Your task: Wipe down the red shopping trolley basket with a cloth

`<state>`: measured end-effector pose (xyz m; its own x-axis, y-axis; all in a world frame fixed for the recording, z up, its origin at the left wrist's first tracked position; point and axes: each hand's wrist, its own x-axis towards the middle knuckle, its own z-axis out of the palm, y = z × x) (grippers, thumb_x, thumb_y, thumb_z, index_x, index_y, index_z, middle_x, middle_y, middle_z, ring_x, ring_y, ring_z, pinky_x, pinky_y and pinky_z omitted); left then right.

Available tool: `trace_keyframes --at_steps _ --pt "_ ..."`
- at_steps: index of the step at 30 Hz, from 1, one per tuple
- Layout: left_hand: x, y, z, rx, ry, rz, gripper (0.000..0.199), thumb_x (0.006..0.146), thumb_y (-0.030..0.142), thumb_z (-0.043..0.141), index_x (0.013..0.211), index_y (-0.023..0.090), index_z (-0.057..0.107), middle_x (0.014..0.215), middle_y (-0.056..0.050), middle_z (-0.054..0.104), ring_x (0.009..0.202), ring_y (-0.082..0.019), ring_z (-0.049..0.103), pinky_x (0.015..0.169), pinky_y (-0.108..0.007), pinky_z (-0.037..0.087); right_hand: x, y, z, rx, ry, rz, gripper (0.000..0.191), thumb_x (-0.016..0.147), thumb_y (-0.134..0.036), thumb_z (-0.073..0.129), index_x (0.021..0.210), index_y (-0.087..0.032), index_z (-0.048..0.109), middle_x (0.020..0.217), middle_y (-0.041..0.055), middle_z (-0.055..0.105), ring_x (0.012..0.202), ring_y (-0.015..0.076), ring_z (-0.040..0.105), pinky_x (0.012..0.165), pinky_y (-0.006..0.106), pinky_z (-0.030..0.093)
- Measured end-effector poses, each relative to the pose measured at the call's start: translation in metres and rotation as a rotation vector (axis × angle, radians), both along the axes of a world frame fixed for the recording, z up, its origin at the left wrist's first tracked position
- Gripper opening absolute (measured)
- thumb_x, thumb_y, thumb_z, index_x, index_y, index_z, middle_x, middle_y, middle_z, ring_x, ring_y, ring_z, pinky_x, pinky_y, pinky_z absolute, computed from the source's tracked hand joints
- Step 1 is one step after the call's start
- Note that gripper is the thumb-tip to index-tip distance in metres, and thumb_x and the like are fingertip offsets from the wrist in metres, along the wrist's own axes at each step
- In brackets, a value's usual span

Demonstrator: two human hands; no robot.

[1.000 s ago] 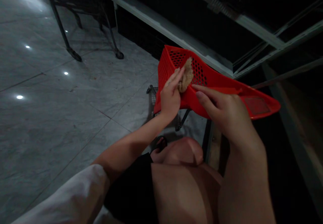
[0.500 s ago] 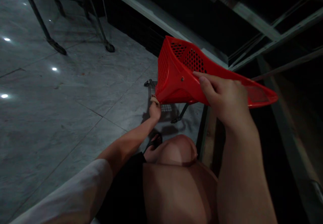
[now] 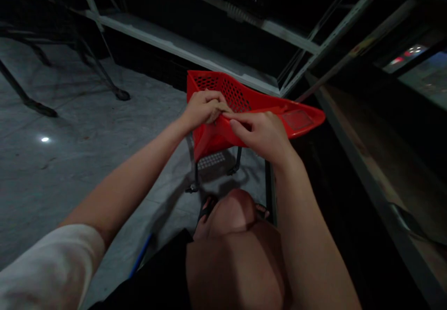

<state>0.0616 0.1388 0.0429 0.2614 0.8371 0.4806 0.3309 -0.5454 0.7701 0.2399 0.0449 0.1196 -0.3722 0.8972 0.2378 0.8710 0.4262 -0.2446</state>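
- Looks mid-wipe on the red perforated plastic shopping cart
- Pinching bunched tan fabric cloth in left hand, on cart's near side
- Got right hand there too, can't tell if gripping
- Probably needs steady pressure next

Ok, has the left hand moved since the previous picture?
Yes: the left hand moved up the red cart basket, from lower corner to upper rim.
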Motion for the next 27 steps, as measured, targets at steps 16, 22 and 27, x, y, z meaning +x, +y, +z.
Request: trace_keyframes --at_steps 16,22,27 --pt "0.017 -0.094 0.01 0.158 0.478 -0.155 0.026 0.095 0.024 0.043 0.108 0.02 0.066 0.108 -0.01 0.071 0.101 -0.024 0.065 0.09 -0.033 0.05 0.083 -0.024 -0.017 -0.027 0.376 -0.002 0.034 0.09 -0.028 0.047 0.065 -0.019 0.069 0.068 0.0037 0.073 0.067 0.0167 0.067 0.069 0.027 0.046" --pt "-0.001 -0.083 0.038 0.094 0.559 -0.404 0.026 0.1 0.044 0.054 0.097 0.021 0.066 0.096 -0.005 0.069 0.091 -0.02 0.064 0.082 -0.029 0.048 0.067 -0.013 -0.017 -0.07 0.589 0.022 0.039 0.087 -0.037 0.049 0.054 -0.02 0.06 0.051 0.0003 0.06 0.053 0.0138 0.057 0.061 0.026 0.042" --pt "0.011 -0.039 0.041 0.161 0.655 -0.369 0.02 0.097 0.039 0.061 0.094 0.021 0.068 0.095 -0.004 0.07 0.089 -0.019 0.063 0.079 -0.028 0.045 0.056 -0.003 -0.016 -0.123 0.713 0.074 0.044 0.087 -0.044 0.052 0.051 -0.02 0.059 0.045 -0.0001 0.055 0.046 0.0121 0.051 0.056 0.026 0.039"
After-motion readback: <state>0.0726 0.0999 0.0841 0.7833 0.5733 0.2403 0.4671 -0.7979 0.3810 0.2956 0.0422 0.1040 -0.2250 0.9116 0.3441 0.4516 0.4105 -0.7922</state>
